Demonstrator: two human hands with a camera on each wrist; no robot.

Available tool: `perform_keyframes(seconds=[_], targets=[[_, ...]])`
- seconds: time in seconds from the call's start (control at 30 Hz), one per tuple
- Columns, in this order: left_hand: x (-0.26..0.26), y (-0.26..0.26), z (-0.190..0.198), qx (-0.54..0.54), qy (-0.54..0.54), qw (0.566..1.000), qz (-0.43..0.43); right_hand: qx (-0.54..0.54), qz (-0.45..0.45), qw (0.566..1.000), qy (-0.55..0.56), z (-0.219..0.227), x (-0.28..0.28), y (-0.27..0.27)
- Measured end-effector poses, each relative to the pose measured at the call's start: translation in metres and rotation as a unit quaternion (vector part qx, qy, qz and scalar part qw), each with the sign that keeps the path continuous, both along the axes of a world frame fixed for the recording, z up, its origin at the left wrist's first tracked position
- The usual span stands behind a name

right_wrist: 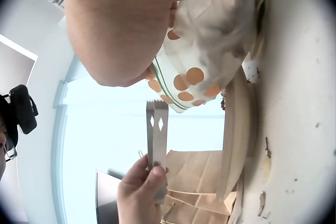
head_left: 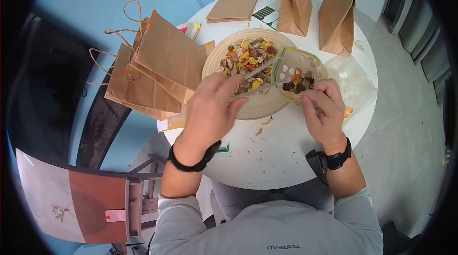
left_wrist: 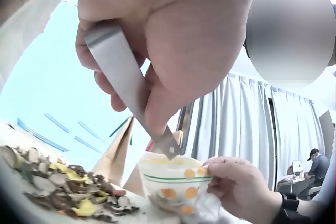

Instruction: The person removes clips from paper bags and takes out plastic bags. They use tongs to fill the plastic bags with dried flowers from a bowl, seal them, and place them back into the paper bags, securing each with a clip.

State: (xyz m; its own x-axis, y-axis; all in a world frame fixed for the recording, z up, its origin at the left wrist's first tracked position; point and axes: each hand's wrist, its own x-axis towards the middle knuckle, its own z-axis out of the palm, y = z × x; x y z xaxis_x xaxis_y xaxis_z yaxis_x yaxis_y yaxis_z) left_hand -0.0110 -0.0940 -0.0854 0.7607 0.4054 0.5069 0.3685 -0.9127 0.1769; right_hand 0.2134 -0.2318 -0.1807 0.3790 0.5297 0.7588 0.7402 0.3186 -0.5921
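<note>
My left hand grips a pair of metal tongs, whose toothed tips point at the mouth of a clear zip bag. Orange dots and a green line mark this bag. My right hand pinches the bag's near edge, holding its mouth wide. Some dried pieces in brown, orange and white lie inside the bag. Left of it, a round pale wooden tray carries a heap of mixed dried slices and cones, yellow, orange and brown. The tong tips overlap the bag's rim in the head view.
Several brown paper bags stand at the left, and two more, including one paper bag, at the back. A flat paper bag lies behind the tray. Clear plastic lies at right. A green strip and crumbs lie at the front.
</note>
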Motion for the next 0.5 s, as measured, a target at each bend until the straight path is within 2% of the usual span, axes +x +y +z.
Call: perform_keyframes(seconds=[0.1,0.2,0.33,0.5], targets=[[-0.031,-0.003,-0.009,-0.023,0.005,0.996,0.086,0.007,-0.012,1.000,0.015,0.000,-0.001,0.000],[-0.045,-0.001,-0.035,-0.017,0.075,0.996,0.043,0.010,-0.012,1.000,0.015,-0.001,0.000,-0.001],[-0.028,-0.005,-0.041,0.011,0.130,0.988,0.088,0.012,-0.010,1.000,0.008,-0.001,0.000,0.000],[-0.010,0.028,-0.054,0.060,0.149,0.973,0.166,0.010,-0.004,1.000,0.005,-0.001,0.000,-0.001]])
